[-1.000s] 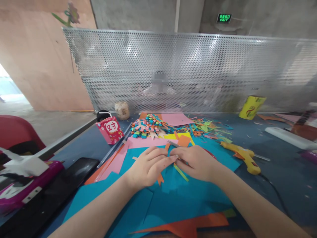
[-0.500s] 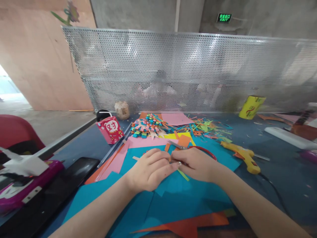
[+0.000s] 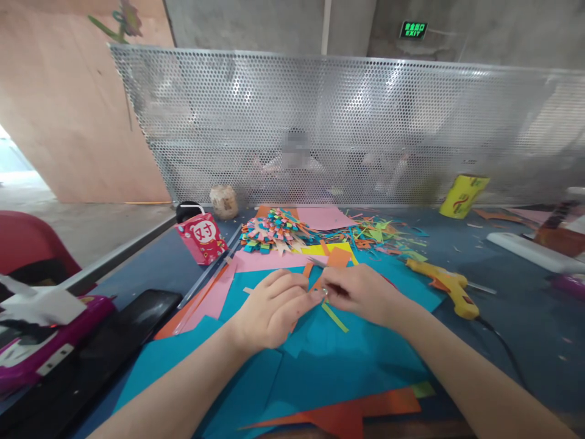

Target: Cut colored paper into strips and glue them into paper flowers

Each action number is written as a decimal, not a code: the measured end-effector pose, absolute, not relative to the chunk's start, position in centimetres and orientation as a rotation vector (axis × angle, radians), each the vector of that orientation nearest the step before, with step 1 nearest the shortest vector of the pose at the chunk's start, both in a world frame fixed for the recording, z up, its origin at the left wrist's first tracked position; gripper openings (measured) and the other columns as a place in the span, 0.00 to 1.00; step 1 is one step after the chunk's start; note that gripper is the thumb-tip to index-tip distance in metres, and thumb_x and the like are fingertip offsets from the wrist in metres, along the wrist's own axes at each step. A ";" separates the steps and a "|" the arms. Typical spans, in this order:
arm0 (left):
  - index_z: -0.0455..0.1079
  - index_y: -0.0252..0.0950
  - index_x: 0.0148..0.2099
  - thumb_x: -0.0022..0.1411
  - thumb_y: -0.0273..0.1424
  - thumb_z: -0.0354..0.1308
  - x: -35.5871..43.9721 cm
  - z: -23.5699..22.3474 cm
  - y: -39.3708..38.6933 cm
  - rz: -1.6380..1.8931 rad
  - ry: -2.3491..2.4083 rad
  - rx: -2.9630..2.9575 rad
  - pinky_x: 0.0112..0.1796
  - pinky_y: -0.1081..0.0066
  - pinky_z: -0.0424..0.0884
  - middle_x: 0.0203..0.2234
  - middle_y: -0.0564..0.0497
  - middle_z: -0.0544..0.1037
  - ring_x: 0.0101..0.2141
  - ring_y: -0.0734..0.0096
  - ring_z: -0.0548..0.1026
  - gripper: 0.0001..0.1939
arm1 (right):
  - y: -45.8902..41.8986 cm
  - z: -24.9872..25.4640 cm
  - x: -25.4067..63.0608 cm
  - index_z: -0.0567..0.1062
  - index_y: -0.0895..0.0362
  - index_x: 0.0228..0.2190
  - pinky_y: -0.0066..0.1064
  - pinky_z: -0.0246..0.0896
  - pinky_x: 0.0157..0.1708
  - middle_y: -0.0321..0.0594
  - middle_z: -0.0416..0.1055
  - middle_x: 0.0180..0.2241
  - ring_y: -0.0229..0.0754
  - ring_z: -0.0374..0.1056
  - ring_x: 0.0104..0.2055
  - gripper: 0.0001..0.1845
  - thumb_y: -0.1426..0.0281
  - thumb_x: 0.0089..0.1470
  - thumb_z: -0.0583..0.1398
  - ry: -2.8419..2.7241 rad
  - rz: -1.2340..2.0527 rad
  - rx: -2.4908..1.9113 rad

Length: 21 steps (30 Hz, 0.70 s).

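Observation:
My left hand (image 3: 278, 310) is closed over the blue paper sheets (image 3: 338, 360). An orange paper strip (image 3: 316, 280) shows at its fingertips. My right hand (image 3: 361, 295) pinches at the same spot, its fingertips meeting my left thumb; the fingers hide most of the strip. Behind my right hand lie scissors (image 3: 316, 262), with a blade tip and a bit of red handle showing. A thin yellow-green paper strip (image 3: 335, 318) rests on the blue sheet below my fingers. Beyond sits a fringed bundle of multicoloured paper (image 3: 276, 231).
Paper scraps (image 3: 379, 231) pile up behind the sheets. On the right lie a yellow glue gun (image 3: 445, 285) with its cord and a white bar (image 3: 534, 254). To the left are a red drink carton (image 3: 202, 238), a black phone (image 3: 150, 311) and a power strip (image 3: 55, 347). A perforated metal screen (image 3: 365, 122) stands behind.
My right hand has risen slightly and turned, its fingers now pinched at my left thumb tip. It covers more of the scissors and their red handle. My left hand has barely moved.

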<state>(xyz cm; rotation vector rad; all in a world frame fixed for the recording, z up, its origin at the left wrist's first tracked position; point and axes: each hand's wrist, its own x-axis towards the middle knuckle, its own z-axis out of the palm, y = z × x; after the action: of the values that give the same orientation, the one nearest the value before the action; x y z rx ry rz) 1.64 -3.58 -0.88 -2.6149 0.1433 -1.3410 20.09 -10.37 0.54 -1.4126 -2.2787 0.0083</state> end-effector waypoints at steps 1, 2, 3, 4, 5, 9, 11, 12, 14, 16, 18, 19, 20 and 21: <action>0.65 0.30 0.38 0.58 0.20 0.46 1.6 -0.9 -3.6 -1.343 0.132 -2.618 0.32 0.69 0.70 0.27 0.46 0.73 0.33 0.69 0.71 0.08 | -10.4 0.5 20.2 0.65 0.57 0.24 0.21 0.45 0.21 0.30 0.63 0.19 0.29 0.54 0.19 0.04 0.75 0.48 0.52 -2.264 0.008 -1.417; 0.65 0.30 0.38 0.58 0.20 0.46 1.5 -0.9 -3.6 -1.346 0.124 -2.622 0.32 0.69 0.70 0.27 0.46 0.74 0.33 0.69 0.71 0.08 | -10.4 0.5 20.2 0.65 0.57 0.25 0.22 0.45 0.20 0.30 0.63 0.19 0.29 0.54 0.18 0.04 0.75 0.49 0.52 -2.257 0.015 -1.420; 0.66 0.30 0.38 0.58 0.20 0.47 1.5 -0.8 -3.6 -1.348 0.117 -2.628 0.32 0.69 0.70 0.27 0.46 0.74 0.33 0.69 0.71 0.08 | -10.4 0.6 20.2 0.66 0.57 0.26 0.22 0.45 0.20 0.30 0.63 0.19 0.30 0.54 0.18 0.05 0.74 0.51 0.51 -2.259 0.028 -1.417; 0.66 0.30 0.38 0.57 0.20 0.47 1.5 -0.9 -3.6 -1.350 0.113 -2.631 0.32 0.69 0.70 0.27 0.46 0.74 0.33 0.69 0.71 0.08 | -10.5 0.7 20.1 0.66 0.57 0.27 0.22 0.46 0.21 0.31 0.64 0.20 0.30 0.56 0.19 0.06 0.73 0.52 0.50 -2.267 0.045 -1.409; 0.66 0.31 0.38 0.57 0.20 0.47 1.5 -0.9 -3.5 -1.352 0.111 -2.633 0.32 0.69 0.70 0.27 0.46 0.74 0.33 0.69 0.71 0.08 | -10.6 0.8 20.0 0.66 0.57 0.28 0.23 0.46 0.21 0.32 0.65 0.21 0.31 0.57 0.20 0.08 0.72 0.54 0.49 -2.275 0.063 -1.402; 0.66 0.31 0.38 0.57 0.20 0.47 1.5 -1.1 -3.4 -1.377 0.090 -2.647 0.33 0.68 0.71 0.28 0.46 0.74 0.35 0.69 0.71 0.08 | -10.9 1.2 19.5 0.67 0.58 0.28 0.24 0.49 0.24 0.37 0.67 0.24 0.33 0.61 0.24 0.12 0.69 0.57 0.46 -2.312 0.117 -1.394; 0.66 0.31 0.38 0.57 0.20 0.47 1.5 -1.4 -3.2 -1.398 0.052 -2.684 0.34 0.69 0.71 0.30 0.44 0.74 0.36 0.69 0.72 0.08 | -10.9 1.2 19.4 0.66 0.58 0.28 0.24 0.50 0.24 0.37 0.67 0.24 0.34 0.61 0.24 0.12 0.68 0.57 0.46 -2.334 0.105 -1.402; 0.65 0.30 0.39 0.57 0.20 0.47 1.5 -1.5 -3.2 -1.407 0.035 -2.706 0.34 0.69 0.71 0.31 0.44 0.74 0.36 0.69 0.72 0.08 | -10.9 1.2 19.4 0.66 0.58 0.28 0.25 0.50 0.24 0.37 0.68 0.24 0.34 0.62 0.25 0.12 0.68 0.57 0.47 -2.342 0.089 -1.409; 0.65 0.30 0.40 0.57 0.20 0.48 1.5 -1.8 -3.0 -1.412 0.008 -2.754 0.34 0.69 0.72 0.32 0.43 0.74 0.37 0.69 0.72 0.09 | -10.9 1.0 19.4 0.67 0.58 0.30 0.25 0.51 0.24 0.37 0.69 0.25 0.35 0.64 0.26 0.11 0.67 0.56 0.48 -2.354 0.052 -1.430; 0.65 0.31 0.41 0.57 0.21 0.48 1.4 -2.1 -2.9 -1.411 0.000 -2.792 0.35 0.69 0.72 0.32 0.43 0.74 0.38 0.69 0.72 0.09 | -10.8 0.8 19.5 0.68 0.58 0.31 0.25 0.50 0.25 0.37 0.70 0.26 0.35 0.65 0.26 0.10 0.68 0.56 0.48 -2.379 0.012 -1.440; 0.64 0.32 0.43 0.57 0.22 0.48 1.4 -2.3 -2.8 -1.406 0.010 -2.818 0.36 0.69 0.72 0.33 0.43 0.74 0.38 0.69 0.73 0.10 | -10.7 0.7 19.5 0.68 0.58 0.31 0.25 0.50 0.24 0.37 0.71 0.26 0.35 0.66 0.26 0.11 0.69 0.56 0.47 -2.422 -0.048 -1.424; 0.63 0.32 0.44 0.58 0.22 0.48 1.4 -2.4 -2.7 -1.403 0.017 -2.825 0.36 0.68 0.72 0.34 0.43 0.75 0.39 0.69 0.72 0.11 | -10.6 0.7 19.4 0.68 0.58 0.30 0.25 0.49 0.24 0.37 0.71 0.26 0.35 0.66 0.26 0.11 0.70 0.56 0.47 -2.440 -0.094 -1.418; 0.63 0.32 0.45 0.58 0.22 0.48 1.4 -2.4 -2.7 -1.401 0.022 -2.827 0.36 0.68 0.72 0.35 0.43 0.75 0.39 0.68 0.72 0.12 | -10.6 0.6 19.4 0.68 0.58 0.29 0.25 0.48 0.23 0.36 0.71 0.25 0.35 0.66 0.25 0.11 0.70 0.56 0.47 -2.452 -0.153 -1.420; 0.62 0.32 0.46 0.58 0.22 0.48 1.4 -2.5 -2.6 -1.399 0.021 -2.826 0.37 0.68 0.72 0.35 0.43 0.75 0.40 0.68 0.72 0.13 | -10.5 0.6 19.3 0.68 0.58 0.28 0.26 0.47 0.22 0.36 0.71 0.24 0.35 0.66 0.24 0.11 0.70 0.55 0.47 -2.458 -0.220 -1.432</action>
<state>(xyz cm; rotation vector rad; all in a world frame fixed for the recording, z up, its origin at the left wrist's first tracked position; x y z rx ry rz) 1.44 -2.64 -2.45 -2.8257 0.0208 -1.3988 19.31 -10.54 0.61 -1.4317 -2.4578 -0.2197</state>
